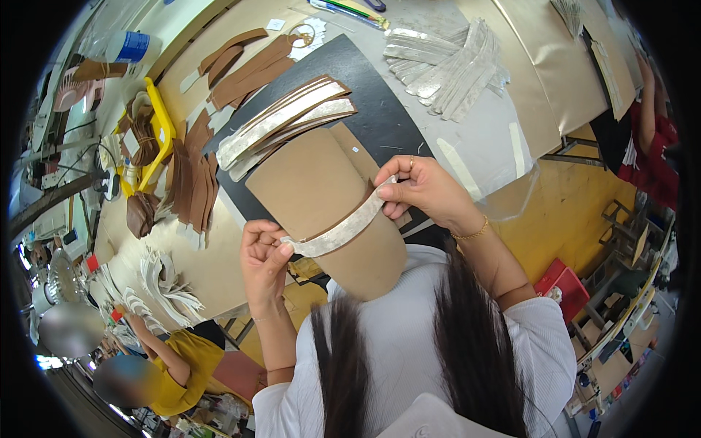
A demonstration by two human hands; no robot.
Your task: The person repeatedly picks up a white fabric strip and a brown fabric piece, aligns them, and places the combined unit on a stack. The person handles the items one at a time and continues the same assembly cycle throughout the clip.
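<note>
My left hand (264,255) and my right hand (423,190) each pinch one end of a brown strip with a whitish backing (343,232). It is held stretched and slightly curved across a tan sheet piece (307,182) with rounded edges, whose near part bends down toward my body. The whitish side faces up, with a brown edge showing along the far side. Beyond the sheet, a stack of similar strips (285,120) lies on a black mat (380,87). A smaller tan piece (352,150) sits partly under the sheet, near my right hand.
Pale strips (449,69) are heaped at the far right of the table. Brown strips (191,179) and a yellow tray (169,131) of brown pieces lie to the left, with white strips (164,281) nearer. Other people work at the left (186,369) and right (657,146).
</note>
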